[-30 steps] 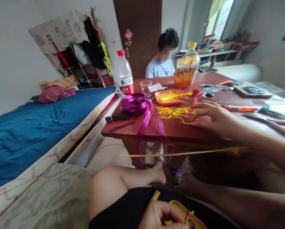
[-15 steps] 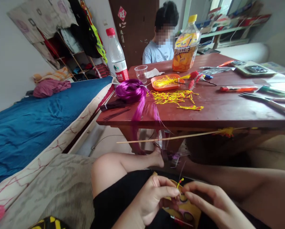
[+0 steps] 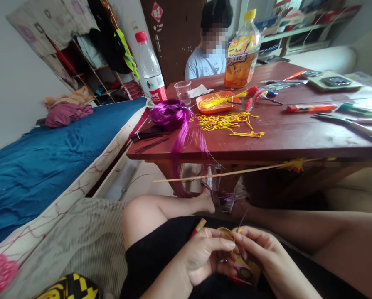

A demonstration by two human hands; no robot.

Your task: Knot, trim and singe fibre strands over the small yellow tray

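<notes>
Over my lap, my left hand (image 3: 206,251) is closed, its thumb and finger pinching a short yellow thread stem (image 3: 240,230) with red at its tip. Fingertip to fingertip with it, my right hand (image 3: 263,251) grips the same small stem near its top. A thin dark strand (image 3: 243,217) sticks up from between the fingers. Much of the stem is hidden by the fingertips. Beneath the hands, a pair of scissors (image 3: 245,273) with a pinkish handle lies partly covered on something yellowish-brown.
On the red table (image 3: 161,154) lie purple fibres (image 3: 170,112), yellow stems (image 3: 218,121), an orange tray (image 3: 210,110), pliers (image 3: 349,121) and two bottles. A thin stick (image 3: 217,176) crosses before the table edge. Someone in light blue (image 3: 206,65) sits opposite.
My right hand has moved left and closed onto the yellow stem, against the left fingertips. The stem's tip, which stood clear before, is now mostly covered. The view has tipped slightly downward.
</notes>
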